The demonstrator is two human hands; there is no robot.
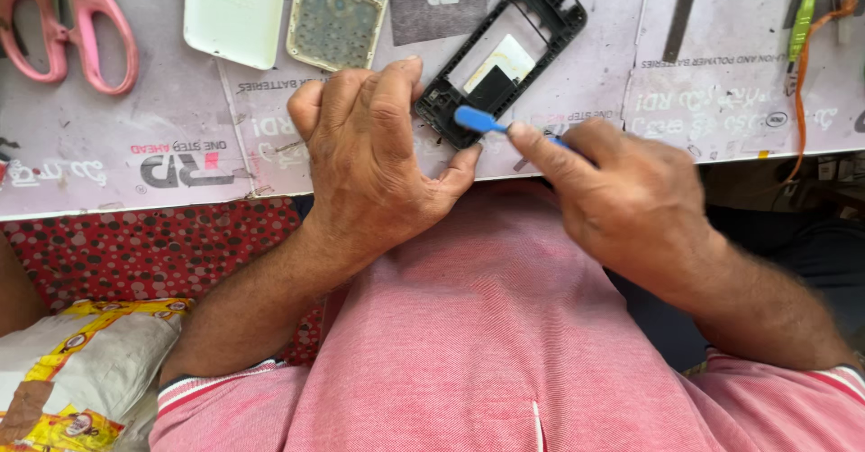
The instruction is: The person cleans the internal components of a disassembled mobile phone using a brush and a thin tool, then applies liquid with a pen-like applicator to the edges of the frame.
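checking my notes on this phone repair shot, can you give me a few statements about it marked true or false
1. The left hand presses on the black phone frame. True.
2. The right hand holds pink scissors. False: it holds a blue tool; the scissors lie untouched at the far left of the table.
3. The blue tool's tip is at the frame's near end. True.
4. The white cover lies on top of the frame. False: it lies apart, to the frame's left, beside a keypad panel.
5. The person wears a blue shirt. False: the shirt is pink.
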